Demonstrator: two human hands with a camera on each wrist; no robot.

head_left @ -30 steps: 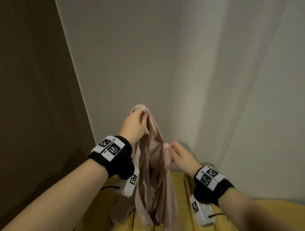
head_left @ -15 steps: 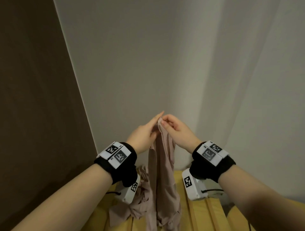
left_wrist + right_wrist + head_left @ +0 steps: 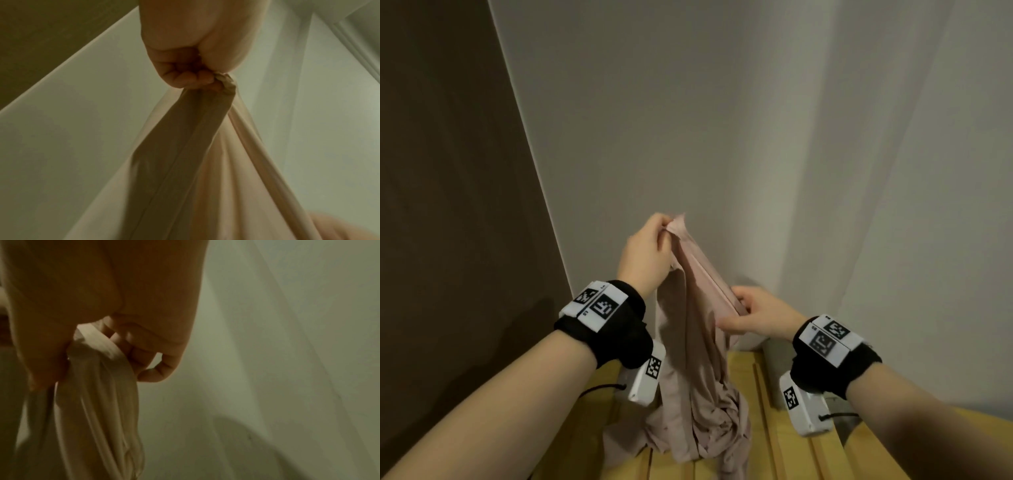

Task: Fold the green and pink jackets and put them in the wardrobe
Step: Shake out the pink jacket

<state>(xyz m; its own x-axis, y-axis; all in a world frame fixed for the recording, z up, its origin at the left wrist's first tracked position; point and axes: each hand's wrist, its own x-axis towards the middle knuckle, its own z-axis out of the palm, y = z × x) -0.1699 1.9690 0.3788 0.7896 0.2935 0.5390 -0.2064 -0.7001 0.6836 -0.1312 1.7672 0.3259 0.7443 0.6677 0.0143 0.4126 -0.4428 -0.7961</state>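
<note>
The pink jacket hangs bunched above a yellow wooden slatted surface, its lower part crumpled on the slats. My left hand pinches the top end of the fabric up high; in the left wrist view the left hand has its fingers curled round a gathered edge of the jacket. My right hand grips an edge of the cloth lower down and to the right; in the right wrist view the right hand holds a bunch of the jacket between thumb and fingers. No green jacket is in view.
A dark brown panel stands at the left, a pale grey wall lies straight ahead, and a white curtain hangs at the right. A grey block sits at the slats' far right corner.
Half a second ago both hands met at the top of the jacket. My right hand has since slid down and to the right along an edge, while the left stays up holding the top.
</note>
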